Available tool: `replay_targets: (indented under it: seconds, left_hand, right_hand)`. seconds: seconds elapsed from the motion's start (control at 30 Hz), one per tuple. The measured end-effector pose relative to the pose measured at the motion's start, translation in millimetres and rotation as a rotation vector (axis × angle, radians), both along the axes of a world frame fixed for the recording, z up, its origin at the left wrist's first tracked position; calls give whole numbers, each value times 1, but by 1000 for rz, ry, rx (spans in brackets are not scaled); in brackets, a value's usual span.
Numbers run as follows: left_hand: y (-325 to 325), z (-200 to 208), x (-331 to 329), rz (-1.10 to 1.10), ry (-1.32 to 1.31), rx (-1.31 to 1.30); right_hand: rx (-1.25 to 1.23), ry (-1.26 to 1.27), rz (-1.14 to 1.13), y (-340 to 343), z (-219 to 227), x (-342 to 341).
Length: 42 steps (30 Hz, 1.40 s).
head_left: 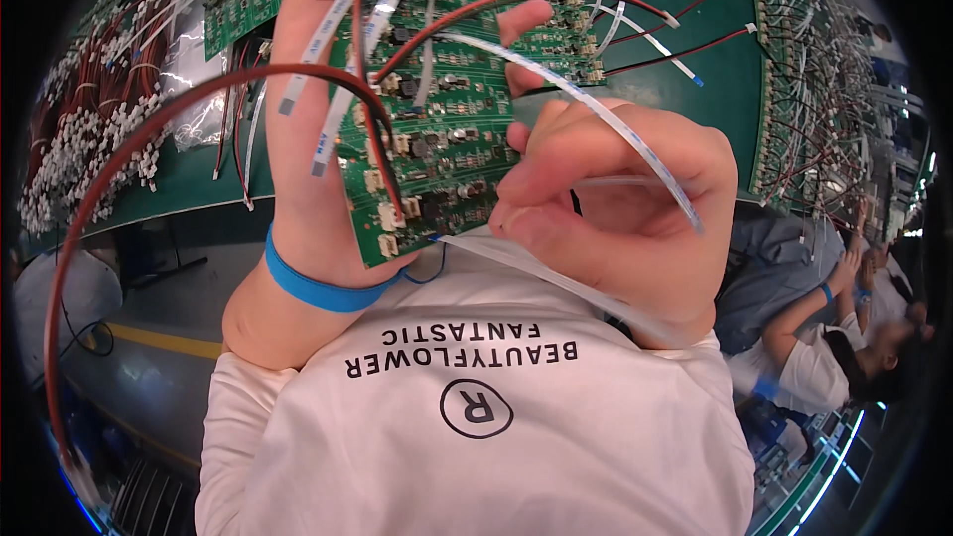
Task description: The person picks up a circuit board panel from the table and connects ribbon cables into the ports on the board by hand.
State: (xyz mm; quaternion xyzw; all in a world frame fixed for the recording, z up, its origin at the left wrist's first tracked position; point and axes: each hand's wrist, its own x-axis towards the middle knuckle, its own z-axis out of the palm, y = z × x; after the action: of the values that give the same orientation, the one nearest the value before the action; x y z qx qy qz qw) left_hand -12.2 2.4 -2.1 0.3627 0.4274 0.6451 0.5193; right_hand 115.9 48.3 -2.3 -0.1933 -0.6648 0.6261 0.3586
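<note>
My left hand (303,139) is closed around a green circuit board panel (437,169). Its fingertips show past the panel's far right edge. The panel is tilted and carries rows of small parts and white connectors. Red-and-black wires (149,119) rise from it in long loops. White flat cables with blue ends (342,119) hang across my left hand. At the panel's lower right edge my right hand (635,179) pinches with thumb and forefinger. A pale flat ribbon cable (625,182) runs through that hand; its gripped end is hidden. Another flat cable (556,281) passes beneath the thumb.
On the green table at left lie bundles of red-and-black wires with white plugs (99,139) and a clear plastic bag (199,89). More wired boards (774,89) line the right. A blue wrist strap (328,283) circles my left wrist. Other people (834,337) sit at right.
</note>
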Motion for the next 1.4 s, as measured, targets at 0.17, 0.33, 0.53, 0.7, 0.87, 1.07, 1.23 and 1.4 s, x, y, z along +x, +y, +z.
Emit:
replay_targets:
  seconds: [0.17, 0.33, 0.53, 0.7, 0.87, 1.07, 1.23, 1.4]
  left_hand:
    - [2, -14, -12, -115, -139, 28]
    - [5, -35, -17, -231, -418, 183]
    - [2, -9, -4, -80, -467, 98]
    - [3, -8, -2, -23, -19, 5]
    - [3, -13, 1, -33, -105, 113]
    - [-2, -18, -6, -26, -94, 107]
    - [-15, -19, -16, -32, -84, 103]
    - [-13, -22, -16, -41, -70, 102]
  right_hand:
    - [-395, -1, 3, 0, 11, 7]
    - [-148, -4, -45, 1, 0, 9]
    - [45, 45, -83, 5, -11, 10]
    - [95, -53, -62, 8, -10, 11]
    - [192, -92, -23, 12, -5, 10]
    - [400, -156, -41, 13, -1, 5]
    - [636, -215, 0, 14, 3, 3]
    - [612, -227, -102, 8, 1, 0]
